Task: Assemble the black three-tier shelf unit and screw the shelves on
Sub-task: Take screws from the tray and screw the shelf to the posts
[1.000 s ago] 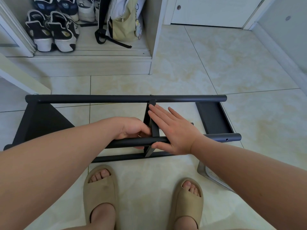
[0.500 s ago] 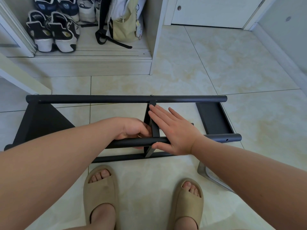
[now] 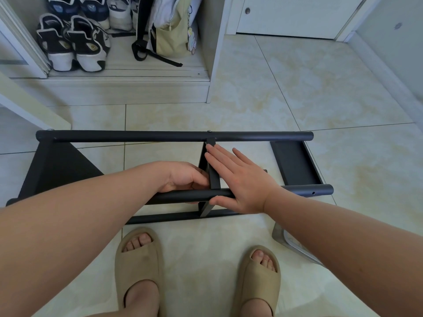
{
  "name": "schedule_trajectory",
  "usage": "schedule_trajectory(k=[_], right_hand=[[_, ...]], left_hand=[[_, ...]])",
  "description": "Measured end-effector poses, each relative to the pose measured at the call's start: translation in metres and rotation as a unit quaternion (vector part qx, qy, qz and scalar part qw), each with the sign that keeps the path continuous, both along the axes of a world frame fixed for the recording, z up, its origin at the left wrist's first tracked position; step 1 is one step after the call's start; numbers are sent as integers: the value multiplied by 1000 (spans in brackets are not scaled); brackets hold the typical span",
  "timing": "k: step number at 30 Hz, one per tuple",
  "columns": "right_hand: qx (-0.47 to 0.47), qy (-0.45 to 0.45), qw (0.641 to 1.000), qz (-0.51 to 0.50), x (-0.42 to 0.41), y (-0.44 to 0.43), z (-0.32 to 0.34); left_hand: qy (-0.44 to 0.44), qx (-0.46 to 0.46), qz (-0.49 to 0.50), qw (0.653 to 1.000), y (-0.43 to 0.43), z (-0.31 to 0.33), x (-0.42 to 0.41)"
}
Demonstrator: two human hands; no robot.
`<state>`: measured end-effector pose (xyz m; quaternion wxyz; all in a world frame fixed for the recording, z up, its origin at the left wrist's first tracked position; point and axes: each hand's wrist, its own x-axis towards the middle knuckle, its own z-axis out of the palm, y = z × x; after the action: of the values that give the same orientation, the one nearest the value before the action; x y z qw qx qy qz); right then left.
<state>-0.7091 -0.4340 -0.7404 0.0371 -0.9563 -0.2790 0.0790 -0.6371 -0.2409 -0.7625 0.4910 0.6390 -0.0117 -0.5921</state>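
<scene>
The black shelf unit lies on its side on the tiled floor. Its far pole [image 3: 160, 136] and near pole [image 3: 304, 189] run left to right. The middle shelf [image 3: 214, 177] stands edge-on between them, with a screw head above it on the far pole. The left shelf [image 3: 57, 170] and right shelf [image 3: 294, 163] close the ends. My left hand [image 3: 183, 178] is curled around the near pole right beside the middle shelf; what its fingertips hold is hidden. My right hand [image 3: 240, 179] lies flat against the middle shelf, fingers straight, thumb tucked at the near pole.
My feet in beige slippers [image 3: 139, 266] stand just in front of the unit. A shiny metal part [image 3: 295, 243] lies on the floor under my right forearm. An open closet holds shoes [image 3: 73, 44] and a bag [image 3: 169, 30]. A white board [image 3: 29, 108] leans at the left.
</scene>
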Motion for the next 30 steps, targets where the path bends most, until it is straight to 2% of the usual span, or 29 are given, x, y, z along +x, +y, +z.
schedule_trajectory(k=[7, 11, 15, 26, 30], right_hand=[[1, -1, 1000, 1, 0, 0, 1], [-2, 1, 1000, 1, 0, 0, 0], [-3, -3, 1000, 3, 0, -1, -1], [3, -8, 1000, 1, 0, 0, -1], [3, -6, 1000, 1, 0, 0, -1]], left_hand=[[-3, -5, 9, 1000, -1, 0, 0], [43, 21, 14, 999, -2, 2, 0], [35, 49, -9, 998, -4, 0, -1], [13, -6, 7, 1000, -2, -3, 0], [46, 14, 11, 999, -2, -2, 2]])
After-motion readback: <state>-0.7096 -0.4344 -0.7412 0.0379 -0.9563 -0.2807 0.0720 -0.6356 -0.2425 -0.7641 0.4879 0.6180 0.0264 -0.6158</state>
